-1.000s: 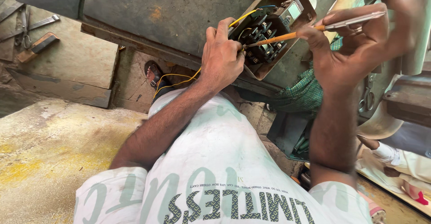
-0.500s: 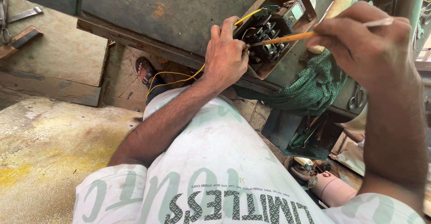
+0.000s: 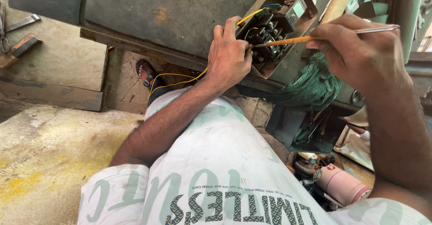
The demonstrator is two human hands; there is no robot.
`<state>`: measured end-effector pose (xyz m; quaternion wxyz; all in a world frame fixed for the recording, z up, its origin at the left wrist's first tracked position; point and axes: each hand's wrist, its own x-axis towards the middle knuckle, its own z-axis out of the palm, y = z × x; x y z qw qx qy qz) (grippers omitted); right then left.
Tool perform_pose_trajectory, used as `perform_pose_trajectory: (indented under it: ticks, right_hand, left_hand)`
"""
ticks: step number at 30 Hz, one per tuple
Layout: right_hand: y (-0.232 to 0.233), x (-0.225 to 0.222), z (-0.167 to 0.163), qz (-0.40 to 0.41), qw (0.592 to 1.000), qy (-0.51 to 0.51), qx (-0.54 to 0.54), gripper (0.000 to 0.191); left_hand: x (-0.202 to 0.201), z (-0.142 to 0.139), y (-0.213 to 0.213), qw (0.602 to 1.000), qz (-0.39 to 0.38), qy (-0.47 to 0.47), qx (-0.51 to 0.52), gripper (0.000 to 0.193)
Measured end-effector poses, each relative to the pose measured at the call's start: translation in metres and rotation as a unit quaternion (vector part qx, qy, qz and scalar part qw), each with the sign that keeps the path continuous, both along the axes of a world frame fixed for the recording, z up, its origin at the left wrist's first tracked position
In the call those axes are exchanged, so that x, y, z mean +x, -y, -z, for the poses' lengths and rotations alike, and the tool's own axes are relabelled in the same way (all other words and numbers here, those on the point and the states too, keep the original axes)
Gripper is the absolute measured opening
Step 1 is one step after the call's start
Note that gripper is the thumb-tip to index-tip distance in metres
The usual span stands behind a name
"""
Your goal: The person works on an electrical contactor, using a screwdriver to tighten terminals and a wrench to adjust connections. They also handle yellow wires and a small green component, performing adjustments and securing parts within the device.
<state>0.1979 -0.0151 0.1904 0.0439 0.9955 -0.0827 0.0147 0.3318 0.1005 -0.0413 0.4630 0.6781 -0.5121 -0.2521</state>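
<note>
An open metal switch box (image 3: 300,14) on a dark green machine body (image 3: 166,13) holds a black terminal block (image 3: 269,33) with yellow and blue wires. My left hand (image 3: 228,56) rests against the box's lower left edge, fingers pinching a yellow wire (image 3: 180,78) at the terminals. My right hand (image 3: 357,49) grips a screwdriver with an orange handle (image 3: 288,40), its tip pointed left into the terminal block. The yellow wire trails down past my left wrist toward my foot.
A green checked cloth (image 3: 310,87) hangs below the box. A pink cylindrical container (image 3: 344,186) and small clutter lie at lower right. My sandalled foot (image 3: 146,74) rests on the stone floor under the machine. Metal tools (image 3: 20,45) lie at the far left.
The view has shifted left and closer. My right hand has moved lower and its forearm now fills the right edge. The screwdriver tip stays at the terminals, and my left hand stays on the wire.
</note>
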Motion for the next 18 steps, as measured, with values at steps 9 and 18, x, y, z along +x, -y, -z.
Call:
perform_pose_trajectory:
  ticks: [9,18]
  right_hand:
    - [-0.020,0.015,-0.006,0.115,0.983,-0.066,-0.126,0.028]
    - [-0.013,0.005,0.011,0.064,0.995,-0.061,-0.035,0.013]
  left_hand:
    - [0.004,-0.004,0.001,1.000,0.023,-0.009,0.011,0.014]
    - [0.015,-0.002,-0.001,0.999,0.033,-0.030,-0.009,0.016]
